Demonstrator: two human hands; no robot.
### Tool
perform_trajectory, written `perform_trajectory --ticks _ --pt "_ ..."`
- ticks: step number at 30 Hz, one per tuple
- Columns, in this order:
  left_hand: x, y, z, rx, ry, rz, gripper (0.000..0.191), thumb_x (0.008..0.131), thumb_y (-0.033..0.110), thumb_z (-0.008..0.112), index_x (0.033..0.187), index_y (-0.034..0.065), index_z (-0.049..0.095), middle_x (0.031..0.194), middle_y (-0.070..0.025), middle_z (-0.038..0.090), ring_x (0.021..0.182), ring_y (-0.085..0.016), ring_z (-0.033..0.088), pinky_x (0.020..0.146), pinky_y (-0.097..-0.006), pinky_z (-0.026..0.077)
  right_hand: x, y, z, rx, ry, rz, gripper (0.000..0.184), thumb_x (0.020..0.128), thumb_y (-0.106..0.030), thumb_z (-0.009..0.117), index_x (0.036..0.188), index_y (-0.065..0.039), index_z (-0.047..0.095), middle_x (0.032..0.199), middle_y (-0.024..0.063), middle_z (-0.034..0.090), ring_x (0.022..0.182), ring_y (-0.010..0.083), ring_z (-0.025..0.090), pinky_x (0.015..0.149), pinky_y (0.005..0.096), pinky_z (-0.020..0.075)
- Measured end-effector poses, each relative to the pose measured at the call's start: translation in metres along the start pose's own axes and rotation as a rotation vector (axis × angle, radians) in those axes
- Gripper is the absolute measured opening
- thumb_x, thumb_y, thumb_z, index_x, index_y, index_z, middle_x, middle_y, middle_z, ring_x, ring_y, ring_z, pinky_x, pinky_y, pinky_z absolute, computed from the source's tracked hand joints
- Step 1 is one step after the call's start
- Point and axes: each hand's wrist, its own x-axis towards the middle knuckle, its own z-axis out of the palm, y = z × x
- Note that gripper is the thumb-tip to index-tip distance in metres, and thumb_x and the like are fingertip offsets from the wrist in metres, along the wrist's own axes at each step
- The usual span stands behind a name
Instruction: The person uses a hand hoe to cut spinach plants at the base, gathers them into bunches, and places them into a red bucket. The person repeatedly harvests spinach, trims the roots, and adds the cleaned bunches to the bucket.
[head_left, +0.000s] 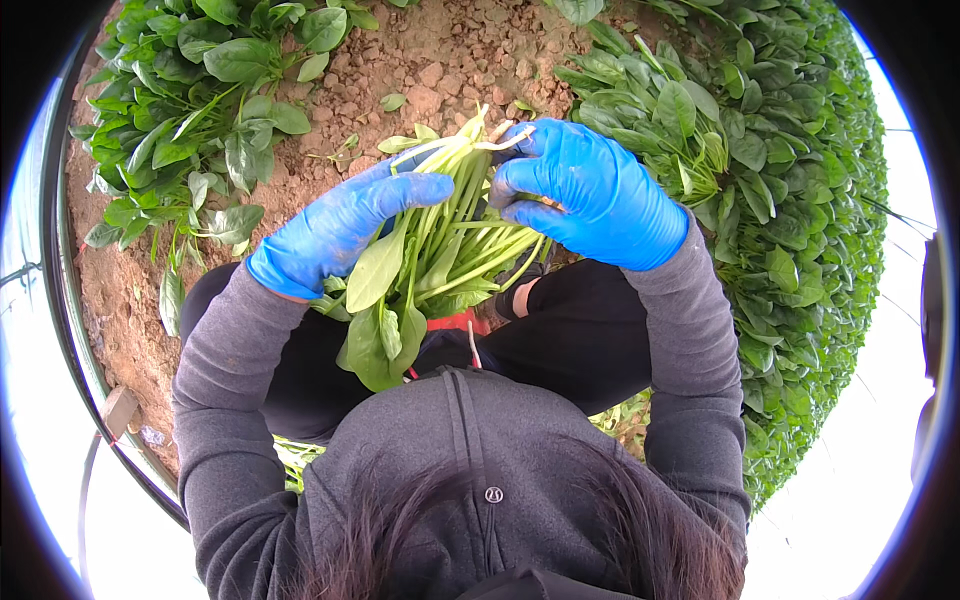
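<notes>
A bunch of spinach (435, 255) hangs above my lap, its pale stem ends and roots at the top and its leaves towards my body. My left hand (360, 217), in a blue glove, is wrapped round the bunch, the thumb lying across the stems. At the upper right of the bunch is my right hand (585, 195), also in a blue glove, its fingers curled near the root ends; a pale root lies by its fingertips. Whether those fingers pinch anything is partly hidden.
Reddish, cloddy soil (442, 60) lies in front. Spinach plants (240, 67) spread at the upper left, and a dense spinach bed (795, 247) fills the right side. A heap of spinach (660, 112) lies beyond my right hand. A small block (118, 411) sits by the curved edge at left.
</notes>
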Motion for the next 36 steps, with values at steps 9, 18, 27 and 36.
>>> perform_trajectory --ticks 9,18,27,36 --pt "-0.007 0.004 0.003 0.079 0.034 0.008 0.072 0.084 0.028 0.062 0.144 0.0023 0.032 0.133 -0.0113 0.051 0.12 -0.02 0.05 0.105 -0.0328 0.037 -0.009 0.005 -0.012 0.356 0.019 0.215 0.031 0.081 -0.014 0.068 0.11 -0.005 0.06 0.086 0.0113 0.065 0.073 0.022 0.066 0.066 0.032 0.052" --pt "-0.003 -0.004 -0.004 0.109 -0.001 0.037 0.07 0.084 0.027 0.063 0.142 0.0004 0.034 0.134 -0.014 0.05 0.124 -0.024 0.049 0.106 -0.0358 0.036 -0.012 0.002 -0.017 0.536 -0.102 0.408 0.034 0.085 -0.017 0.067 0.115 -0.003 0.059 0.075 0.0038 0.061 0.064 0.0092 0.056 0.061 0.0257 0.0463" --pt "0.001 -0.004 -0.002 -0.002 -0.033 -0.028 0.071 0.085 0.028 0.063 0.143 0.001 0.033 0.136 -0.0128 0.048 0.124 -0.023 0.048 0.106 -0.0352 0.036 -0.004 0.008 -0.006 0.817 -0.071 0.468 0.032 0.09 -0.017 0.066 0.115 0.001 0.059 0.093 0.0016 0.062 0.085 0.0077 0.057 0.078 0.0237 0.0477" --pt "0.004 -0.005 -0.002 0.186 -0.116 -0.051 0.067 0.079 0.009 0.075 0.137 0.0024 0.043 0.124 -0.0058 0.057 0.113 -0.015 0.053 0.099 -0.0301 0.042 0.0 0.004 0.004 0.856 0.099 0.494 0.024 0.091 -0.022 0.063 0.098 0.0 0.062 0.073 0.0027 0.058 0.06 0.0084 0.056 0.054 0.0247 0.049"
